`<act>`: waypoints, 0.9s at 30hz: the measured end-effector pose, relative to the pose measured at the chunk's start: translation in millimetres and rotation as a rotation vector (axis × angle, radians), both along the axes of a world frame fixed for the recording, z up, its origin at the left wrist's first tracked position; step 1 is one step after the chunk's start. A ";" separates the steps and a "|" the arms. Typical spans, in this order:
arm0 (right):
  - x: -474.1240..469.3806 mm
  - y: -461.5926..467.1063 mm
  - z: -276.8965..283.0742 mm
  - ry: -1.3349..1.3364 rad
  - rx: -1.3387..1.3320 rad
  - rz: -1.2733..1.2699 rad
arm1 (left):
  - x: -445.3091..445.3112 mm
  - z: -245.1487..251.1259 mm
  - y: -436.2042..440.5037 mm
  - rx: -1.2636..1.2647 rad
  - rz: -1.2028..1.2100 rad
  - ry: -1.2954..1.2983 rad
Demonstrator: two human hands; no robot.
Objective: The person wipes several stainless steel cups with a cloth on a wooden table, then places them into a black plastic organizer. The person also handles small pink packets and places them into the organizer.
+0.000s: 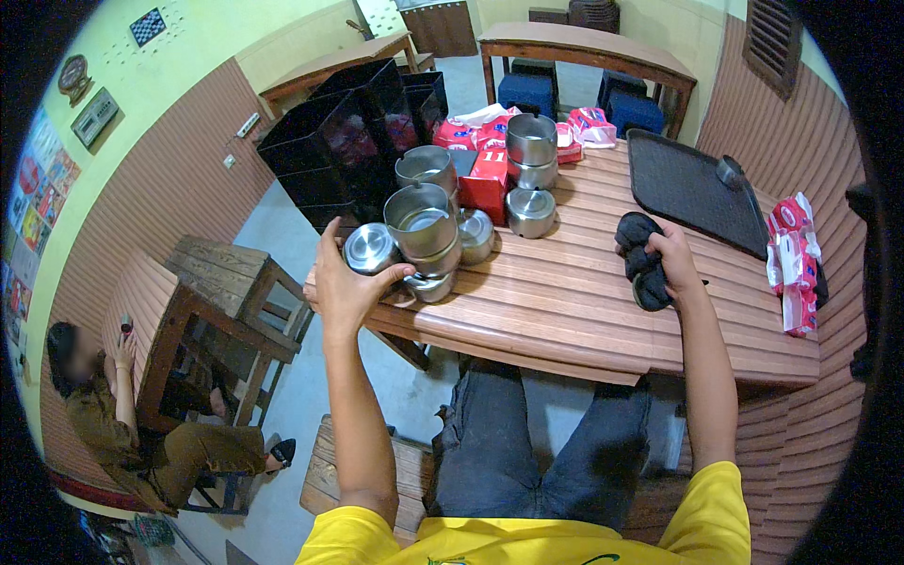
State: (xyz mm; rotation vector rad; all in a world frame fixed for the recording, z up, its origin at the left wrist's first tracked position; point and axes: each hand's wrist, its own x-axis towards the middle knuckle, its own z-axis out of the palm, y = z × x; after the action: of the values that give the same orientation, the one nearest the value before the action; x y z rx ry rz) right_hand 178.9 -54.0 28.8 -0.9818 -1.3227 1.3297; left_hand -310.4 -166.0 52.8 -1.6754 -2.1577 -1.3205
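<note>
My left hand (pixel 349 279) is at the table's left edge, fingers spread around a metal cup (pixel 370 248) that stands bottom up; its thumb reaches the stacked metal cups (pixel 424 229) beside it. Whether it grips the cup is hard to tell. A bunched black cloth (pixel 641 261) is in my right hand (pixel 671 261), over the right half of the wood-grain table (pixel 551 304). Further metal cups stand behind: one upturned (pixel 531 212), one partly hidden (pixel 475 236), and another stack (pixel 532 152) by a red box (pixel 487 180) bearing a number.
Black bins (pixel 353 141) stand at the back left, with red and white tissue packs (pixel 494 127) beside them. A black tray (pixel 692 191) holds a small metal cup (pixel 729 171). More tissue packs (pixel 794 265) lie at the right edge. A person (pixel 127 424) sits at another table, left.
</note>
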 end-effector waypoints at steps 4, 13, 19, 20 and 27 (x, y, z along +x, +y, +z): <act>-0.4 3.2 -3.6 -0.065 0.033 -0.026 | -1.8 12.3 -10.3 0.230 0.040 0.158; 43.7 33.2 1.7 -0.488 -0.024 0.024 | 148.9 84.5 17.7 0.577 -0.510 -0.156; 163.5 49.1 -6.2 -0.080 -0.098 -0.130 | 315.3 67.1 147.2 0.122 -1.098 -0.194; 185.1 48.8 -8.2 0.012 -0.126 -0.143 | 340.7 60.3 171.9 0.012 -1.113 -0.101; 255.6 41.7 -9.3 0.105 -0.184 -0.148 | 474.8 7.7 310.5 -0.012 -1.226 0.429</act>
State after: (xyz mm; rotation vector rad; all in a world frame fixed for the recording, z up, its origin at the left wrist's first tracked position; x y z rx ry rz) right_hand 434.5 -12.2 19.4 -1.0970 -1.0423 1.3866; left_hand 164.5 144.5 60.5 -3.0574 -0.7953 -0.8625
